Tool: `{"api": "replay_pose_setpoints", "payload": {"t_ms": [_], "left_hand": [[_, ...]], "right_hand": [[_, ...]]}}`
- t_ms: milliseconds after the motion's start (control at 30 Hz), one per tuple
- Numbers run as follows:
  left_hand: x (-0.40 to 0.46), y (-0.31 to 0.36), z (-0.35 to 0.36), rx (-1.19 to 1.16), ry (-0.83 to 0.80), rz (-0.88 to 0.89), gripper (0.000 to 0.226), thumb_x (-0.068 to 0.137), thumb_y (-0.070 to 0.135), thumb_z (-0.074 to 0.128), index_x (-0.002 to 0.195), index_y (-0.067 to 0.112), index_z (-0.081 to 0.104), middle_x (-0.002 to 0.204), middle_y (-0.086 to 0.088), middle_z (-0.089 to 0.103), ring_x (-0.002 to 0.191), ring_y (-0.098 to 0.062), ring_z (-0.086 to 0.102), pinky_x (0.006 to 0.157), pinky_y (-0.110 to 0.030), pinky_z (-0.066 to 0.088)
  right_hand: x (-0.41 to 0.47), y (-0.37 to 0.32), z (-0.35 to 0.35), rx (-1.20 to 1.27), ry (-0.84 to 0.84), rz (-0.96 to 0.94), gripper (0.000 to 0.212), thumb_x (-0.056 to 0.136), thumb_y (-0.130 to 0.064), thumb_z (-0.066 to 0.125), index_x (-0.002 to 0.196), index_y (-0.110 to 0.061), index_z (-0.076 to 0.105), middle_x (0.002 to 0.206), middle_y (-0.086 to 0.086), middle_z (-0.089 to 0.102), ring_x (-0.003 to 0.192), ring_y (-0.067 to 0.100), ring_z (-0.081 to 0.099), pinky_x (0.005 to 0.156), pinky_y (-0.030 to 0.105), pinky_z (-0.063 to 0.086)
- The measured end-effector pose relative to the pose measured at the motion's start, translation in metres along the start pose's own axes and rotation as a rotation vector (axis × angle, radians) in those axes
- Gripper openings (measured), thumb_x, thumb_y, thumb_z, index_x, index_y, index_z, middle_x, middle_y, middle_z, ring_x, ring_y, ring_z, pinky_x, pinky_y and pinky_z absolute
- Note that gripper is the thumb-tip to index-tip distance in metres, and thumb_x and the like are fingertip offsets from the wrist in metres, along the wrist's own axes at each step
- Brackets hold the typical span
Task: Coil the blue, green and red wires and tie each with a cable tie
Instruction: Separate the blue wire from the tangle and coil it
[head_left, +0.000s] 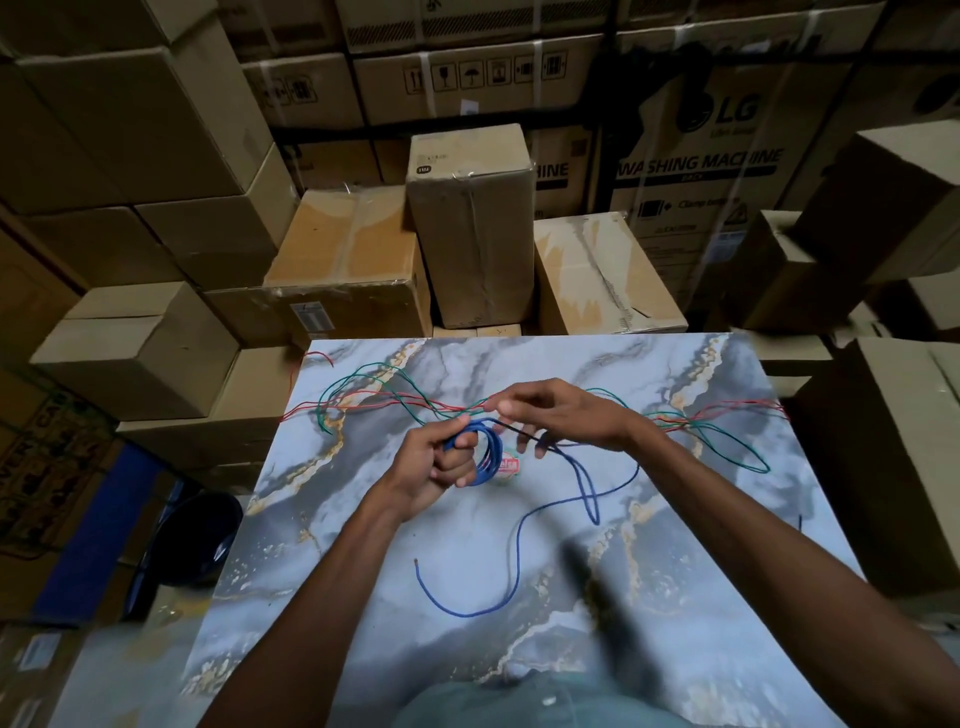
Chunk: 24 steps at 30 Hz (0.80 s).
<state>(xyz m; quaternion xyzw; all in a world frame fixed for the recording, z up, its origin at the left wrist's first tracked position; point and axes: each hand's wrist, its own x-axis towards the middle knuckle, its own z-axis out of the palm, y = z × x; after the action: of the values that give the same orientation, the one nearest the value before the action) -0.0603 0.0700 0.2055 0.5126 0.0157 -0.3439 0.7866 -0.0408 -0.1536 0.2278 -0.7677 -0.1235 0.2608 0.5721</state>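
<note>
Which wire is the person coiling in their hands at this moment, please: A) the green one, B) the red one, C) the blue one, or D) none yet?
C: the left hand grips a coil of the blue wire, and the right hand feeds it, while the red wire and green wire lie loose on the table.

Dim, even indoor light with no plain source; the marble-patterned counter (675, 597) is the brightest area, without glare. The stacked cartons (156, 130) at nine and three o'clock sink into shadow and bow outward with wide-angle distortion. A dark blurred streak (608, 608) crosses at five o'clock.
</note>
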Motion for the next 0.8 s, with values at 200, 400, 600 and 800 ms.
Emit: {"api": "replay_pose_setpoints", "payload": {"t_ms": [200, 400, 600, 800], "left_hand": [[0.004, -0.002, 0.006, -0.131, 0.037, 0.005, 0.035, 0.093, 0.029, 0.044, 0.061, 0.015, 0.048, 0.044, 0.006, 0.008, 0.036, -0.013, 0.008, 0.044, -0.026, 0.031], [0.005, -0.006, 0.005, -0.196, -0.021, -0.013, 0.036, 0.099, 0.028, 0.039, 0.067, 0.014, 0.05, 0.048, 0.006, 0.007, 0.031, -0.007, 0.02, 0.048, -0.026, 0.035], [0.012, -0.012, 0.0, -0.193, -0.032, -0.076, 0.034, 0.102, 0.031, 0.037, 0.074, 0.013, 0.045, 0.044, 0.009, 0.016, 0.032, -0.007, 0.023, 0.05, -0.026, 0.038], [0.015, -0.004, -0.003, -0.063, -0.019, -0.065, 0.032, 0.1, 0.032, 0.041, 0.075, 0.012, 0.044, 0.043, 0.01, 0.021, 0.034, -0.006, 0.019, 0.05, -0.025, 0.036]], "right_hand": [[0.002, 0.006, 0.013, 0.108, 0.008, -0.052, 0.03, 0.09, -0.026, 0.08, 0.117, -0.016, 0.077, 0.102, 0.014, 0.076, 0.087, 0.015, 0.07, 0.072, 0.029, 0.055], [0.007, 0.019, 0.016, 0.258, 0.076, -0.011, 0.017, 0.085, -0.007, 0.082, 0.102, -0.008, 0.081, 0.083, 0.01, 0.075, 0.073, 0.013, 0.065, 0.068, 0.023, 0.054], [0.01, 0.041, 0.019, 0.35, 0.076, 0.085, 0.026, 0.082, -0.005, 0.083, 0.106, 0.002, 0.076, 0.091, 0.013, 0.073, 0.081, 0.017, 0.067, 0.076, 0.025, 0.059], [0.002, 0.042, 0.007, -0.017, -0.028, 0.09, 0.019, 0.088, 0.0, 0.077, 0.107, 0.002, 0.074, 0.084, 0.015, 0.074, 0.069, 0.019, 0.071, 0.067, 0.026, 0.059]]}}
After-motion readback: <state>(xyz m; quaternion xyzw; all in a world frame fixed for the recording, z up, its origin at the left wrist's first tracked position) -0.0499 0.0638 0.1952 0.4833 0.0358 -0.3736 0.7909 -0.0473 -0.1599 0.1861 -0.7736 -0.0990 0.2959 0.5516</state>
